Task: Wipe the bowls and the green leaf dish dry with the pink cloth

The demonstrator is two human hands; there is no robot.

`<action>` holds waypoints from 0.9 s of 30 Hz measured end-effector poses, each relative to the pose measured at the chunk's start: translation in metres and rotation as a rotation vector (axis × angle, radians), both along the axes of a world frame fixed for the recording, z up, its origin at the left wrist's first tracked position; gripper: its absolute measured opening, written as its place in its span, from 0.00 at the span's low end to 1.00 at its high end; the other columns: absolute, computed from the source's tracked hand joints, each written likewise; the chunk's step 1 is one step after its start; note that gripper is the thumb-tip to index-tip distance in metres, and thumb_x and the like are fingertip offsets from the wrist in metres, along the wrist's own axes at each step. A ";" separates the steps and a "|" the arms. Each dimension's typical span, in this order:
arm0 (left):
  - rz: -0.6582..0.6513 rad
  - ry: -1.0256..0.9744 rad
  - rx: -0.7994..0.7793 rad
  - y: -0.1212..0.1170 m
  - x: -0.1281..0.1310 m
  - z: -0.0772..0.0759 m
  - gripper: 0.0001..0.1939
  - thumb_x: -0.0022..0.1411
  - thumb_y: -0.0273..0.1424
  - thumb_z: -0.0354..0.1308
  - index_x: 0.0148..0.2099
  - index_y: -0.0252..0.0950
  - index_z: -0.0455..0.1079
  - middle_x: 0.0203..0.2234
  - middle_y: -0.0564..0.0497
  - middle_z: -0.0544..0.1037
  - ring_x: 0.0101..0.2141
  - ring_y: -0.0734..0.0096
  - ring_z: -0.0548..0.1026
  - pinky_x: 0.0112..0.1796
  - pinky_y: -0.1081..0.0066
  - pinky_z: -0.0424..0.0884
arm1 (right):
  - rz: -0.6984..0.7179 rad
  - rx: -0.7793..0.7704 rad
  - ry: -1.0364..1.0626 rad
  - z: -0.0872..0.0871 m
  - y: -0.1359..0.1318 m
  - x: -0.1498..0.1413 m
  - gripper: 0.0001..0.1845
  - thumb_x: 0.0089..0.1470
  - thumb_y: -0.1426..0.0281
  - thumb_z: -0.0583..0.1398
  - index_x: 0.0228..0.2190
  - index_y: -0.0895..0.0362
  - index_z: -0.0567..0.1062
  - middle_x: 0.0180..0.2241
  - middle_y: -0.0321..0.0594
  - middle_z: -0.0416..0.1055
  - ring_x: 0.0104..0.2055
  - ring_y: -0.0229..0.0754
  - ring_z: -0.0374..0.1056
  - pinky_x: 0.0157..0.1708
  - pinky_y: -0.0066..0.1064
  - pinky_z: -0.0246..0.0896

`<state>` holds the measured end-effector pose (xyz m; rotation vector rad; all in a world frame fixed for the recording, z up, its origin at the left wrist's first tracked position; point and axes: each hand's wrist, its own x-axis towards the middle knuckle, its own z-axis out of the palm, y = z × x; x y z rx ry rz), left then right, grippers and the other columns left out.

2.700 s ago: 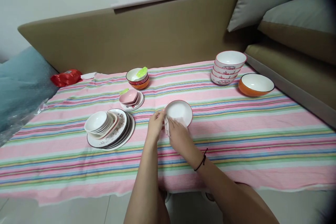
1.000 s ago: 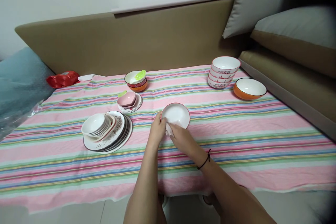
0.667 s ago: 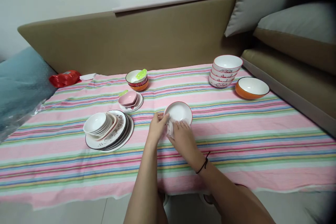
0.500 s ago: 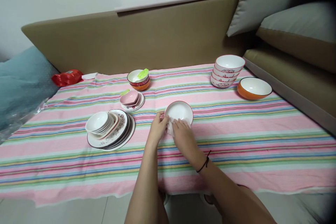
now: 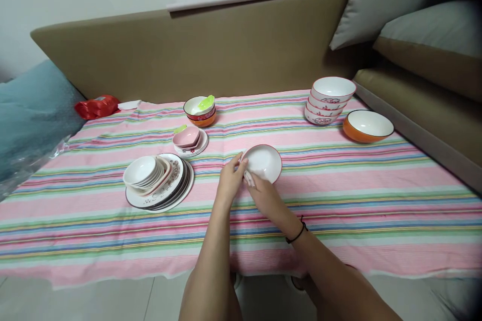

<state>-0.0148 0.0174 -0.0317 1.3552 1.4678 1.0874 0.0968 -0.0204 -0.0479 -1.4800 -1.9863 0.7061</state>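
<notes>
A white bowl with a red rim (image 5: pixel 265 160) is tilted in front of me, its inside facing up toward me. My left hand (image 5: pixel 230 179) grips the bowl by its left edge, thumb over the rim. With closed fingers, my right hand (image 5: pixel 263 195) presses a crumpled white tissue (image 5: pixel 249 178) against the rim at the lower left, close to my left thumb. The fingertips of my right hand are partly hidden.
Stacked plates (image 5: pixel 176 200) carry small white bowls (image 5: pixel 140 170) at the left. Behind them sit a pink dish (image 5: pixel 186 137) and nested bowls (image 5: pixel 193 105). At the right stand stacked red-rimmed bowls (image 5: pixel 333 89) and an orange bowl (image 5: pixel 361 133). A striped cloth (image 5: pixel 339 180) lies underneath.
My right hand has gone from lying spread over the tissue inside the bowl to pinching it at the left rim. The bowl now tilts more toward the right.
</notes>
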 end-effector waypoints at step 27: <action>-0.123 -0.011 -0.058 0.001 -0.005 0.011 0.29 0.65 0.44 0.49 0.64 0.39 0.60 0.66 0.49 0.55 0.65 0.62 0.53 0.61 0.64 0.51 | 0.082 0.093 -0.210 0.008 -0.001 0.022 0.11 0.60 0.75 0.51 0.36 0.58 0.74 0.34 0.42 0.75 0.38 0.43 0.69 0.41 0.31 0.59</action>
